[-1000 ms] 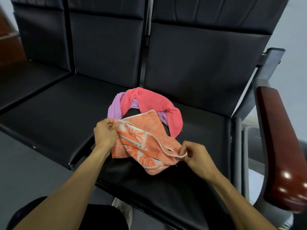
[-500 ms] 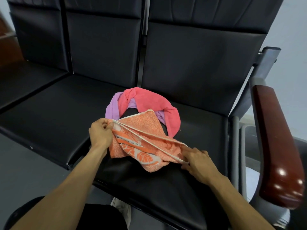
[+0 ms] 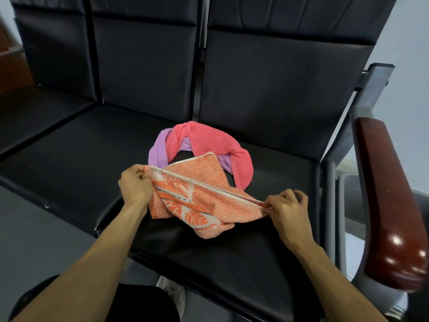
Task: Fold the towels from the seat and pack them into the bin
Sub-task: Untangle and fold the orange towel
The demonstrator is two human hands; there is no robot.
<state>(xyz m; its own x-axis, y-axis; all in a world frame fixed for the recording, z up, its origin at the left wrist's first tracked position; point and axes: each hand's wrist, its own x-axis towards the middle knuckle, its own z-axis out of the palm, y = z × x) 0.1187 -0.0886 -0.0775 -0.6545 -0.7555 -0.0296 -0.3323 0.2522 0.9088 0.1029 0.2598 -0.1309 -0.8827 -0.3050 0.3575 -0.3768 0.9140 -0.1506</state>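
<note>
An orange towel with white leaf print lies crumpled on the black seat. My left hand pinches its white hem at the left corner. My right hand pinches the same hem at the right end, and the hem runs taut between them. Behind it a pink towel and a lilac towel lie twisted together in an arc on the seat. No bin is in view.
The seat belongs to a row of black padded chairs with tall backrests. A glossy brown armrest on a grey metal frame stands at the right. Grey floor shows at the lower left, with my dark trouser leg and a shoe below.
My right hand has slid right along the white hem, drawing it from a slack loop into a straight, taut line. My left hand has kept its hold on the left corner.
</note>
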